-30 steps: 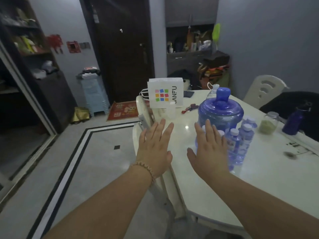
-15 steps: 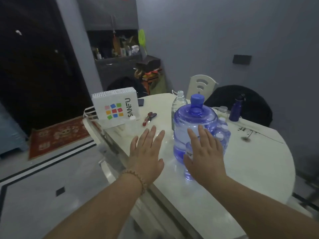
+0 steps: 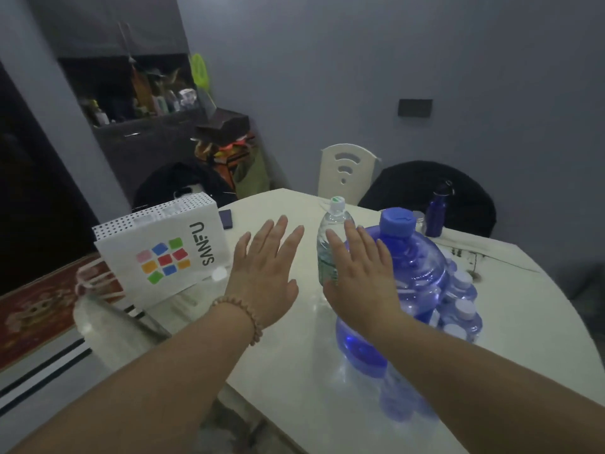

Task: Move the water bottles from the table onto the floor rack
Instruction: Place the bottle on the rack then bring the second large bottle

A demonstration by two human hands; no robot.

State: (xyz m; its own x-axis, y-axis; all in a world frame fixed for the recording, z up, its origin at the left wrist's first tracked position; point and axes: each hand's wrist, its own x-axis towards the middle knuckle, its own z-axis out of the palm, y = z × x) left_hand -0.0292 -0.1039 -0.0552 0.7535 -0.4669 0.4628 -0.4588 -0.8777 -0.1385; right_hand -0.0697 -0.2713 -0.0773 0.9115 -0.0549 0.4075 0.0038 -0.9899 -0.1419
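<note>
**Both hands flat over the table, bottles not yet picked up**

At far left I see a red rug [image 3: 32,306] on the floor. On the table's [image 3: 523,322] left edge stands a white paper bag [image 3: 163,253] with coloured squares. Behind it lies a small dark phone [image 3: 226,218].

My left hand [image 3: 265,273] hovers palm down over the tabletop, fingers straight and spread, holding nothing. A bead bracelet [image 3: 242,316] sits on its wrist.

Just right of it a clear bottle [image 3: 330,244] with a white cap stands upright. My right hand [image 3: 360,276] is also flat and spread, empty, in front of the bottle and the blue jug [image 3: 422,270]. I cannot tell whether it touches either.

Small bottles [image 3: 461,299] with pale caps cluster against the jug's right side, all on the table. A dark blue flask [image 3: 437,213] stands behind the jug, and a white chair [image 3: 345,172] stands at the table's far edge.
</note>
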